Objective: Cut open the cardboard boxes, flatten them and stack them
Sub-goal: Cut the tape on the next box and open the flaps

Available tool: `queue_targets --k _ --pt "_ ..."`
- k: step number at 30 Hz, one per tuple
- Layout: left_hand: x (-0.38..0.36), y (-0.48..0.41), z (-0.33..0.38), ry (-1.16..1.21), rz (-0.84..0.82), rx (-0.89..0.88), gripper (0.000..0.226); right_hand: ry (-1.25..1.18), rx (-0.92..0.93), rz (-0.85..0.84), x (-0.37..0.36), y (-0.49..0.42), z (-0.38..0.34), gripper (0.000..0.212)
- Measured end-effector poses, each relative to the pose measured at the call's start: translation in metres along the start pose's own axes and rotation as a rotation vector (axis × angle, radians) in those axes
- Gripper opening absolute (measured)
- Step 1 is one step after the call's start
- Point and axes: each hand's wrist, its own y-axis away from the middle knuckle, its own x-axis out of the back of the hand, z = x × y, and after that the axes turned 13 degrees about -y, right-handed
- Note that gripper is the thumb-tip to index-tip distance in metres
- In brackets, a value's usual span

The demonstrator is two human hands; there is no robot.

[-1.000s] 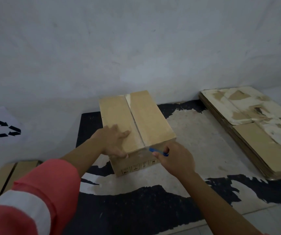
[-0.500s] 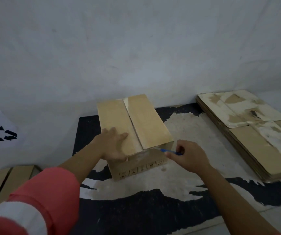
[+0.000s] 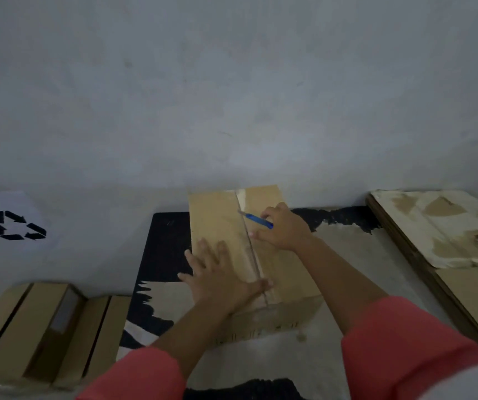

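A closed brown cardboard box (image 3: 217, 217) stands on a worn black mat, its two top flaps meeting at a taped centre seam. My left hand (image 3: 217, 277) lies flat on the left flap near the box's front edge, fingers straight and spread. My right hand (image 3: 282, 230) grips a blue-handled cutter (image 3: 258, 220) over the right flap. The cutter's blade tip touches the seam near the far end of the box.
A stack of flattened, torn cardboard (image 3: 445, 235) lies on the right. Several closed boxes (image 3: 44, 327) sit at the lower left. A white sheet with a black recycling symbol (image 3: 17, 225) is at the left by the grey wall. The black mat (image 3: 162, 243) has worn pale patches.
My right hand has moved with the cutter from the box's near front edge up to the far part of the top seam. My left hand has stayed on the left flap. The view has tilted closer.
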Motion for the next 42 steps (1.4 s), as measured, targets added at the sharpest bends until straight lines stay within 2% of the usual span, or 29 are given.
queue_targets --k 5,9,13,16,18,20,22,24,26,29,30,32,36,42 --pt "0.003 -0.021 -0.026 -0.080 -0.008 -0.129 0.136 0.161 0.071 -0.100 0.002 -0.062 -0.015 0.093" --pt "0.012 -0.038 -0.054 -0.160 -0.027 -0.280 0.137 0.153 0.001 -0.227 0.005 -0.089 -0.014 0.119" --pt "0.029 -0.061 -0.081 -0.225 -0.075 -0.430 0.140 0.140 -0.092 -0.251 0.008 -0.092 -0.012 0.119" --pt "0.048 -0.082 -0.088 -0.399 -0.060 -0.499 0.133 0.211 -0.179 -0.187 0.017 -0.077 -0.006 0.118" --pt "0.061 -0.094 -0.090 -0.462 -0.024 -0.405 0.137 0.221 -0.274 -0.125 0.023 -0.061 0.005 0.120" --pt "0.070 -0.100 -0.092 -0.438 -0.057 -0.177 0.147 0.214 -0.313 -0.098 0.028 -0.044 0.022 0.121" --pt "0.072 -0.102 -0.094 -0.311 -0.091 0.049 0.149 0.194 -0.348 -0.097 0.031 -0.026 0.036 0.127" --pt "0.064 -0.105 -0.095 -0.099 -0.102 0.164 0.145 0.125 -0.418 -0.052 0.030 -0.004 0.043 0.122" --pt "0.056 -0.104 -0.085 0.069 -0.136 0.175 0.129 0.030 -0.476 0.032 0.026 0.018 0.046 0.123" --pt "0.056 -0.105 -0.065 0.036 0.003 0.116 0.082 -0.088 -0.530 0.159 0.020 0.044 0.043 0.115" --pt "0.061 -0.105 -0.058 0.024 0.044 0.096 0.075 -0.106 -0.535 0.169 0.019 0.053 0.038 0.111" --pt "0.069 -0.111 -0.048 0.040 0.074 0.068 0.076 -0.136 -0.518 0.152 0.013 0.069 0.029 0.097" --pt "0.077 -0.132 -0.030 0.014 0.085 0.074 0.086 -0.253 -0.472 0.131 -0.018 0.101 0.006 0.055" --pt "0.071 -0.170 -0.020 -0.001 0.065 -0.117 0.071 -0.435 -0.446 0.189 -0.042 0.113 -0.002 0.040"
